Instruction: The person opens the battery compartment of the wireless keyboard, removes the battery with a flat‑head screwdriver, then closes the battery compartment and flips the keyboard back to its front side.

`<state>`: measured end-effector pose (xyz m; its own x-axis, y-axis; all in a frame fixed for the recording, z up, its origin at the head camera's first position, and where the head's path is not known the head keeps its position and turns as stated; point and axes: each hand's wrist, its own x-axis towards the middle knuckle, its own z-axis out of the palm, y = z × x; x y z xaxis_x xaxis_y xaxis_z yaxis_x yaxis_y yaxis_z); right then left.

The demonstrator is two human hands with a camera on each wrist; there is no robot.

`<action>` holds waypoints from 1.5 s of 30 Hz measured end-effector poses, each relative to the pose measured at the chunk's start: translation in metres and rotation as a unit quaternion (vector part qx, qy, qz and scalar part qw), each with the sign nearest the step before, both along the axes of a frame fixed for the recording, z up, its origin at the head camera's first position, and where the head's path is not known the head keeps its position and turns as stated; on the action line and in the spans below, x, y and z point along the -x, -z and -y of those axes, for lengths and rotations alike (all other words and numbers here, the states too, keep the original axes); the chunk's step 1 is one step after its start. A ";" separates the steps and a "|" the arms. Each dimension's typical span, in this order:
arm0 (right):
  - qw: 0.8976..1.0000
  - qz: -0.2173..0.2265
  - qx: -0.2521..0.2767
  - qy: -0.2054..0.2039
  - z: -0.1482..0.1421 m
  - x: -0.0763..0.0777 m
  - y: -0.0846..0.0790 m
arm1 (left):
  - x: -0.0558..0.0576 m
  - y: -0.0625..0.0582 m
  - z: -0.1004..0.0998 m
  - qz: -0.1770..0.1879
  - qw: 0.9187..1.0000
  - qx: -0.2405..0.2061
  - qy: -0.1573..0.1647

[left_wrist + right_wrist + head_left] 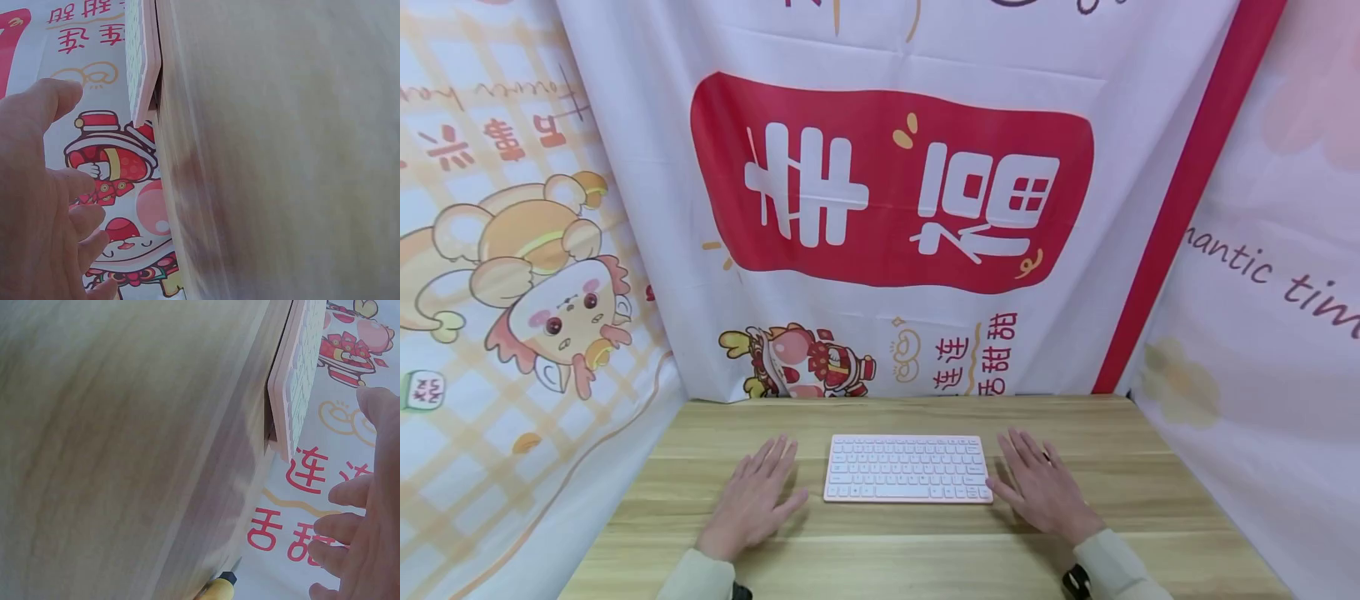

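A small white keyboard (907, 469) with a pink edge lies on the wooden table. To its left is my left hand (754, 498), palm down, with the fingers spread toward the far side. Wood shows below the palm in the left wrist view. My right hand (1045, 492) is spread at the keyboard's right end, its thumb tip overlapping the lower right corner in the head view. Neither hand holds anything. In the right wrist view, a yellow object (215, 590) with a black end sits low on the table side, partly cut off by the frame.
The wooden table (887, 550) reaches to a white printed cloth (895, 333) hanging along its far edge. Patterned cloths hang on the left (467, 250) and right (1262, 250) as well. Light sleeves and dark wrist straps show at both forearms.
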<state>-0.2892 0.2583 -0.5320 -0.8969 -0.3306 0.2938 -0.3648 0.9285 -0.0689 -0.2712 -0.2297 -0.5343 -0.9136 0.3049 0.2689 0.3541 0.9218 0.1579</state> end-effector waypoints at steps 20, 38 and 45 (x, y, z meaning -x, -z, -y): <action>0.942 0.158 0.291 0.057 0.002 0.027 0.001 | 0.028 -0.010 -0.021 0.235 0.888 -0.388 -0.073; 0.832 0.271 0.466 0.132 0.014 0.047 -0.001 | 0.054 0.004 -0.040 0.250 0.829 -0.470 -0.171; 0.834 0.287 0.453 0.129 0.019 0.055 0.001 | 0.062 0.003 -0.049 0.258 0.820 -0.480 -0.173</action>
